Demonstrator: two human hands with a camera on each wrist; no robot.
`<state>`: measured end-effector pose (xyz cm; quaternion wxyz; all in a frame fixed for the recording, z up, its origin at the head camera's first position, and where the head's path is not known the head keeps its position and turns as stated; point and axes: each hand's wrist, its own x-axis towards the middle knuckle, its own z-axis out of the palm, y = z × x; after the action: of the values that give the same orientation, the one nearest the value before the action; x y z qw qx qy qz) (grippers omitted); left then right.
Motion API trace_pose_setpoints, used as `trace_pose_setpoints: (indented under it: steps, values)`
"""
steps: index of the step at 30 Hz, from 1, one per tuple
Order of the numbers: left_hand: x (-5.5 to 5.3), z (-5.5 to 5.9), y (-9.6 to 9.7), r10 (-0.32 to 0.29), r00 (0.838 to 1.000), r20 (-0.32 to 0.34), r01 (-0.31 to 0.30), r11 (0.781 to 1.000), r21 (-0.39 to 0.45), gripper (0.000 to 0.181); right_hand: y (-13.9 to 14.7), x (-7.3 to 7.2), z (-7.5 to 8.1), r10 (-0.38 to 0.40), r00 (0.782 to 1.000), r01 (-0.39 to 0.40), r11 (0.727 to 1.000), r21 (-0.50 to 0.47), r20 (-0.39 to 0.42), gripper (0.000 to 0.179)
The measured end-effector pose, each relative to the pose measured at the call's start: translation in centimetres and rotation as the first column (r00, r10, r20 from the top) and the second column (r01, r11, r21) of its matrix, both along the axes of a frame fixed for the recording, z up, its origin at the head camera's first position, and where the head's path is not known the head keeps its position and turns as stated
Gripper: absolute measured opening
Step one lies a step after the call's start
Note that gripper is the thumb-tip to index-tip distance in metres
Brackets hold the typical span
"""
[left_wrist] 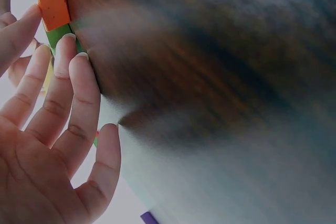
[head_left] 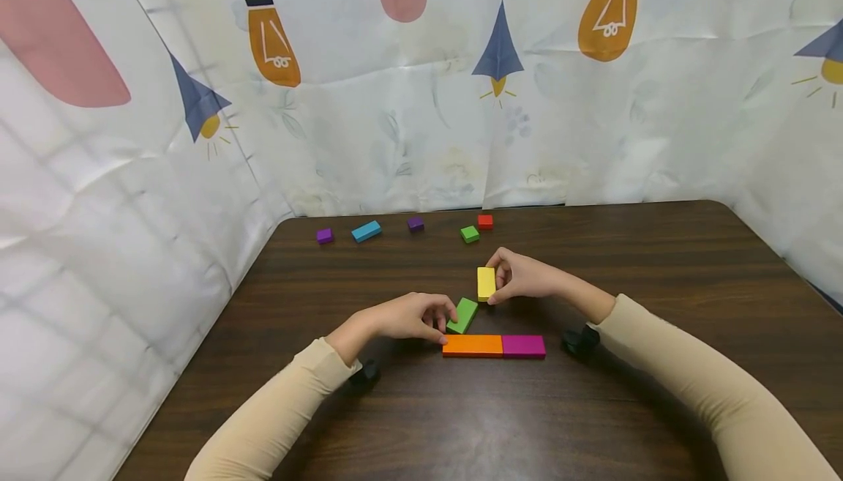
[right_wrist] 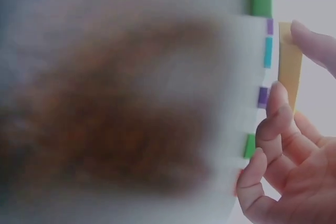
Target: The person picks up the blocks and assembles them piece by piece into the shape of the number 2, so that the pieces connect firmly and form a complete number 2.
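What the right hand [head_left: 525, 277] pinches is an oblong yellow block [head_left: 486, 285].

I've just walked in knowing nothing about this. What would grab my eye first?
Probably the bright yellow block pinched in the right hand over the dark table. Nearer the viewer, an orange block and a magenta block lie end to end, the left hand at the orange one's left end. Behind, orange light bulbs decorate a white cloth.

Room to pass along worktop [head_left: 487, 419] on near side of orange block [head_left: 472, 345], magenta block [head_left: 523, 347]; green block [head_left: 464, 315] in way between left hand [head_left: 413, 315] and yellow block [head_left: 486, 285].
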<state>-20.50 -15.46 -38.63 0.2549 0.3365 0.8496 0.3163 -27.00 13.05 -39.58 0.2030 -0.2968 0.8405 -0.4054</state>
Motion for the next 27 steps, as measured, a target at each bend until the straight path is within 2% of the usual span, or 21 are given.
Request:
trace_pose_setpoints:
  steps: [14,27]
  values:
    - [0.0,-0.1,-0.1,0.001,1.000,0.008,-0.001,1.000,0.011,0.028,-0.7,-0.8,0.3,0.012,1.000,-0.013,1.000,0.021,0.028,0.061]
    - [0.0,0.0,0.0,0.001,1.000,0.005,-0.001,1.000,0.003,0.028,-1.7,-1.5,0.2,0.027,0.999,-0.030,0.995,0.097,0.035,0.060]
